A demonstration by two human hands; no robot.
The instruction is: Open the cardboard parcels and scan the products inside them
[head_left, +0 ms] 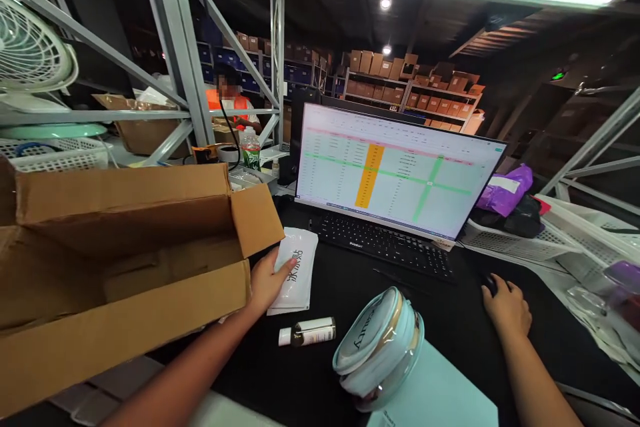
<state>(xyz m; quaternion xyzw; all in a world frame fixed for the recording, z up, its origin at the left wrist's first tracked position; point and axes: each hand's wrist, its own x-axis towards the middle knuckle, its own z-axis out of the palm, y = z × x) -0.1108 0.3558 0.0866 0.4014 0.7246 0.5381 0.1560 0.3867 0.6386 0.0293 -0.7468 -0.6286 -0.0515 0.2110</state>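
Note:
My left hand reaches past the open cardboard box. Its thumb lies over a flat white packet with dark printed characters; the other fingers are mostly hidden under it. On the right, my right hand is closed over a dark computer mouse. Between my hands, a small brown bottle with a white cap lies on its side on the black mat. Nearer me, a light-blue, clear-sided zip pouch rests partly on a pale-blue flat box.
Beyond the hands stand a monitor showing a spreadsheet and a black keyboard. White baskets with a purple parcel line the right side. A drink bottle, metal posts and a fan are left; another person sits behind.

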